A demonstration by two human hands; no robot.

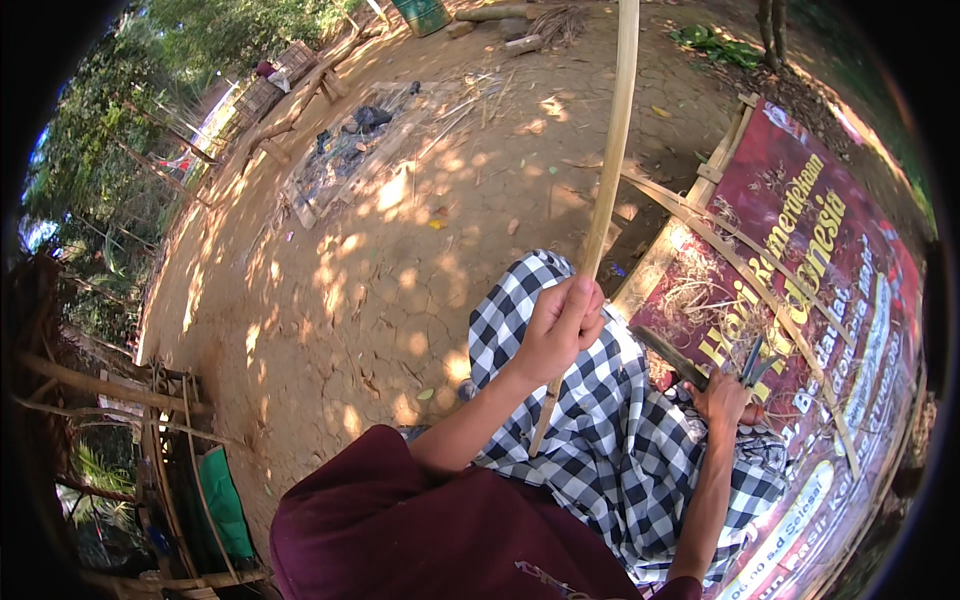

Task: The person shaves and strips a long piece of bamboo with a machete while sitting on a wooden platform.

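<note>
My left hand (565,322) is closed around a long, thin bamboo strip (612,150), which stands nearly upright and runs past the top of the picture; its lower end reaches down over my black-and-white checked cloth (610,440). My right hand (722,402) rests low on the right by a red printed banner (800,250). It grips a dark knife (668,357) whose blade points up and left. A few thin dark slivers (756,362) stick up just beyond that hand.
Cracked, sun-dappled bare earth (380,290) spreads ahead. Bamboo laths (740,262) lie across the banner. There is a wooden frame with debris (345,150) at the far left, logs (510,30) at the top, and a bamboo structure with green cloth (215,500) at the lower left.
</note>
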